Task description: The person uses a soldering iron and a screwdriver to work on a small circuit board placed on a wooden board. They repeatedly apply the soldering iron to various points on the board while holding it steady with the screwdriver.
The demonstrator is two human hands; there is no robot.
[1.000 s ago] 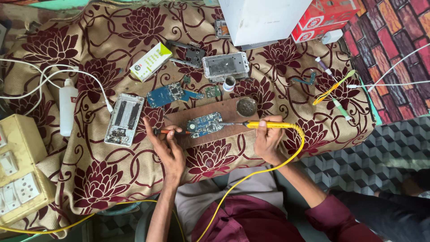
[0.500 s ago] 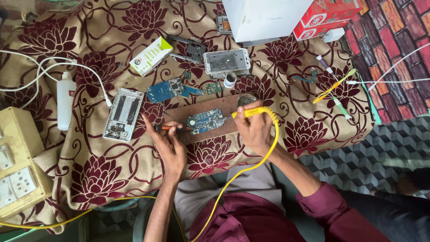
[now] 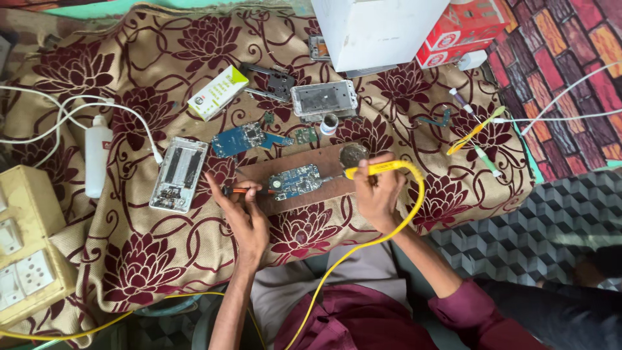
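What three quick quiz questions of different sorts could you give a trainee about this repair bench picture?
1. True or false: the right hand holds a yellow soldering iron whose tip points toward the blue circuit board.
2. What does the blue circuit board lie on? A) a white plastic bottle B) a brown wooden board C) a red box
3. Fill in: the left hand holds a thin tool with an ____ handle against the board's left end.

Key
1. True
2. B, the brown wooden board
3. Orange: the thin tool
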